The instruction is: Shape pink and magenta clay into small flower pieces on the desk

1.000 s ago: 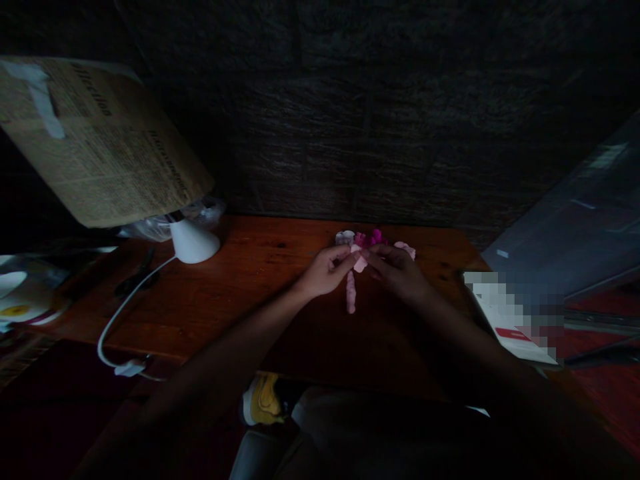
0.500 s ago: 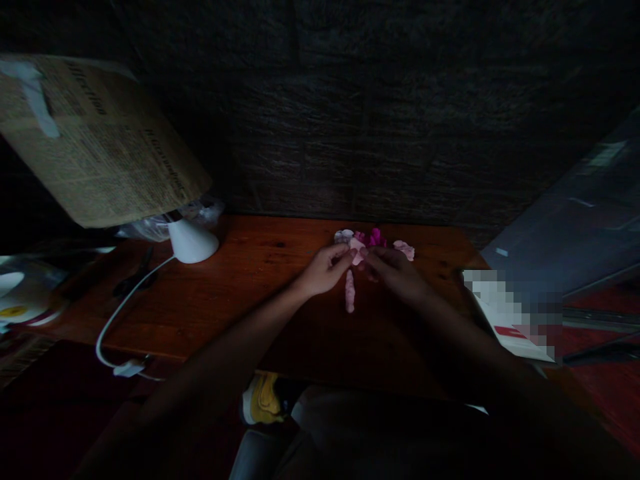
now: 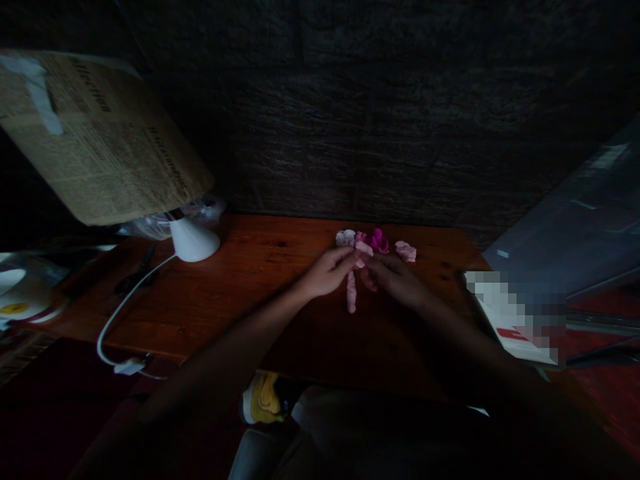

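Between the fingertips of my left hand (image 3: 331,270) and my right hand (image 3: 395,275) is a light pink piece of what looks like modelling clay (image 3: 363,249), pinched from both sides. Below my fingers, a lumpy pink clay roll (image 3: 351,293) lies on the wooden table, pointing towards me. Just behind my hands sit a whitish lump (image 3: 345,237), a small darker pink lump (image 3: 360,236) and a bright magenta lump (image 3: 379,241). Another pale pink lump (image 3: 406,251) rests to the right of my right hand. The dim light hides fine detail.
A lamp with a newsprint shade (image 3: 115,147) and white base (image 3: 194,240) stands at left, its cord (image 3: 103,333) running over the table edge. Dark scissors (image 3: 135,273) lie beside it. A white, partly blurred object (image 3: 505,313) is at right. A dark wall (image 3: 325,120) rises behind.
The light pink clay piece has turned and folded a little between my fingers. Both hands stay nearly in place; the view has shifted slightly.
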A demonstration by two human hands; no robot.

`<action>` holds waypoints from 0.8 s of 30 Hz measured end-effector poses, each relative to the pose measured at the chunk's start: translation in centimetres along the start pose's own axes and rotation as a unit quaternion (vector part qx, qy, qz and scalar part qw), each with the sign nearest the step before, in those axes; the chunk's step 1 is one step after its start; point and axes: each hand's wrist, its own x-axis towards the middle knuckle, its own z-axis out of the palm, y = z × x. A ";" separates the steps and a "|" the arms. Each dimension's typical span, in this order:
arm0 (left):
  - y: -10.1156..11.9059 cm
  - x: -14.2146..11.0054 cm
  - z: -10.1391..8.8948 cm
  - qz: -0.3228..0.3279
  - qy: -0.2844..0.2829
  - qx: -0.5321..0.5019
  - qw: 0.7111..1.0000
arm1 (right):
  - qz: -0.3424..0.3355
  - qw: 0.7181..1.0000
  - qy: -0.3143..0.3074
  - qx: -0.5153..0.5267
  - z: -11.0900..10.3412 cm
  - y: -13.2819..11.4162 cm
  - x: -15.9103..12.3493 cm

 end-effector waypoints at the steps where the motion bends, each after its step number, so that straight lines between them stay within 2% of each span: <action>1: 0.0 -0.1 0.1 -0.003 -0.004 -0.003 1.000 | -0.006 1.000 -0.001 -0.011 0.0 -0.2 -0.1; 11: -0.1 0.1 0.0 -0.016 0.021 -0.019 0.999 | -0.047 0.998 0.024 -0.042 0.2 -0.6 -0.2; 15: -0.5 0.3 -0.3 -0.006 0.064 -0.004 0.998 | -0.043 0.999 0.029 -0.016 0.1 -0.3 0.1; 18: -0.9 0.3 -0.4 -0.003 0.092 0.001 0.996 | -0.042 0.997 0.063 0.005 -0.2 -0.2 0.2; 21: -1.1 0.4 -0.3 -0.017 0.087 -0.004 0.996 | -0.028 0.994 0.109 0.018 -0.5 -0.1 0.3; 24: -1.2 0.6 -0.2 -0.007 0.109 -0.023 0.994 | -0.005 0.992 0.120 0.029 -0.8 0.1 0.4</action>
